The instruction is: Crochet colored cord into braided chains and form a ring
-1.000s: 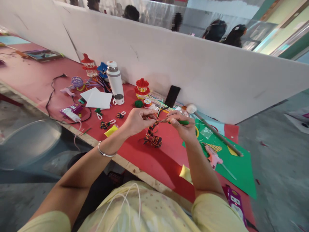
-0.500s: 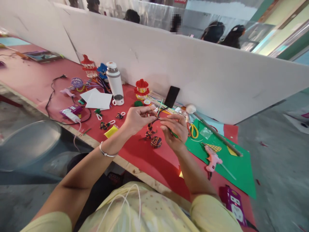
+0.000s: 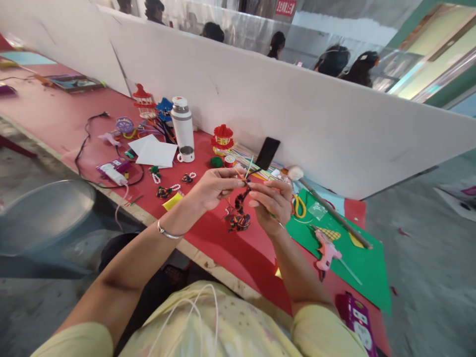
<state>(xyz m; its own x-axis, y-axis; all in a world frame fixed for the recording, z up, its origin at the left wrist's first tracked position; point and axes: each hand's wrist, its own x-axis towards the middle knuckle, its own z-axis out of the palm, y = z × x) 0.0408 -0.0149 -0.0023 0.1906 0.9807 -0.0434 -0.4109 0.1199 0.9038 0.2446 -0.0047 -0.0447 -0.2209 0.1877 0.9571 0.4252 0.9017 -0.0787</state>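
Observation:
Over the red table, my left hand [image 3: 217, 187] pinches strands of dark multicoloured cord between thumb and fingers. My right hand [image 3: 273, 201] is close beside it, its fingers closed round a thin green-handled tool and meeting the same cord. Below the fingertips hangs a knotted multicoloured cord piece [image 3: 240, 202]. Just under it is a bundle of multicoloured cord [image 3: 240, 222]. Thin orange and light green ends stick up between the hands. Fingers hide the exact point where the tool meets the cord.
Behind the hands are a phone [image 3: 268, 152], a red and yellow ornament [image 3: 223, 140] and a white flask [image 3: 183, 126]. To the right, a pink glue gun [image 3: 327, 252] and scissors [image 3: 298, 206] rest near a green sheet [image 3: 375, 277]. People's heads show beyond the white partition [image 3: 316, 114].
The view has shifted slightly. The cord below my fingers has changed shape: the knotted piece hangs longer and the round bundle looks looser. Both hands remain close together.

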